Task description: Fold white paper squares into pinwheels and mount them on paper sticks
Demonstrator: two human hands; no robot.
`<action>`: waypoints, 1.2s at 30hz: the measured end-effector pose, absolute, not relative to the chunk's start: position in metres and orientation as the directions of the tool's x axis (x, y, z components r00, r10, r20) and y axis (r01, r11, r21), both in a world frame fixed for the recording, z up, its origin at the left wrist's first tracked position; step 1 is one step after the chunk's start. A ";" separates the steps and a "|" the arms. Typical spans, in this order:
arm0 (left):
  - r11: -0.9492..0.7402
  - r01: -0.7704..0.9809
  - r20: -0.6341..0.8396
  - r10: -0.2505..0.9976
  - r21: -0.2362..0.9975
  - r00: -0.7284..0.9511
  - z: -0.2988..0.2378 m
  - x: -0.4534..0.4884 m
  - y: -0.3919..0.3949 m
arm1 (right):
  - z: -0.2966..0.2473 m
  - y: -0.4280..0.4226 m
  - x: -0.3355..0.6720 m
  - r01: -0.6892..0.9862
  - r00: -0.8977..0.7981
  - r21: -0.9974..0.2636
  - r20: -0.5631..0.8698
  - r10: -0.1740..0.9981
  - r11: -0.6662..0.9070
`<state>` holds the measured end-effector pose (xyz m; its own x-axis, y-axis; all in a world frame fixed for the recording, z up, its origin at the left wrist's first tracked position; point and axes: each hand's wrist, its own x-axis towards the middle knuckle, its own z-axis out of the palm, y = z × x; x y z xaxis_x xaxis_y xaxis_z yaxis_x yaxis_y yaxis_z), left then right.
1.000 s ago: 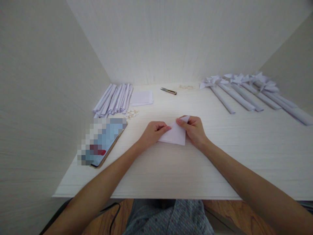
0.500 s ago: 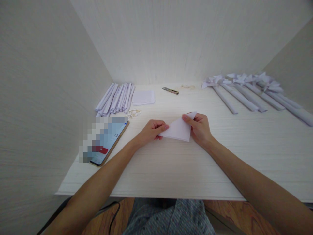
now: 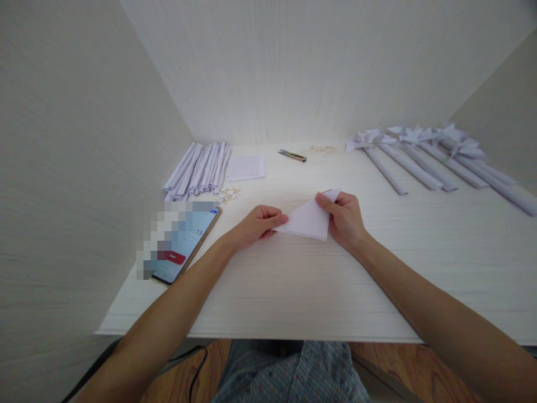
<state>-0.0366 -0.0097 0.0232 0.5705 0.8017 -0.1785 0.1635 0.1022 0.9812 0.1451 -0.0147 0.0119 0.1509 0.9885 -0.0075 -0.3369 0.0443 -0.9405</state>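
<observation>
A white sheet of paper (image 3: pixel 308 219), folded into a triangle, is held between my two hands just above the middle of the table. My left hand (image 3: pixel 260 226) pinches its narrow left corner, thumb on top. On the other side my right hand (image 3: pixel 344 218) grips the upper right part, with the thumb across the front and the fingers behind. The fingers under the paper are mostly hidden.
Rolled paper tubes (image 3: pixel 201 168) lie at the back left beside stacked paper sheets (image 3: pixel 246 167) and small pale bits (image 3: pixel 229 194). Thread snips (image 3: pixel 292 155) lie at the back. Paper pinwheels (image 3: pixel 415 137) on tubes fill the back right. A phone (image 3: pixel 184 246) sits left.
The folded paper and my right hand have shifted very slightly to the right. Both hands keep their hold on it.
</observation>
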 end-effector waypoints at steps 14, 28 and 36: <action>-0.074 0.280 -0.099 0.826 0.957 0.555 0.025 -0.035 -0.014 | 0.014 -0.016 0.147 -0.307 0.172 -0.950 -0.003 0.985 0.051; -0.137 0.289 -0.103 0.725 0.947 0.681 0.025 -0.032 -0.015 | 0.006 -0.023 0.143 -0.091 -0.017 -0.995 0.041 0.999 0.039; -0.144 0.209 0.008 0.841 0.967 0.541 0.017 -0.016 -0.017 | 0.013 -0.030 0.134 -0.039 -0.087 -0.999 0.025 0.996 0.021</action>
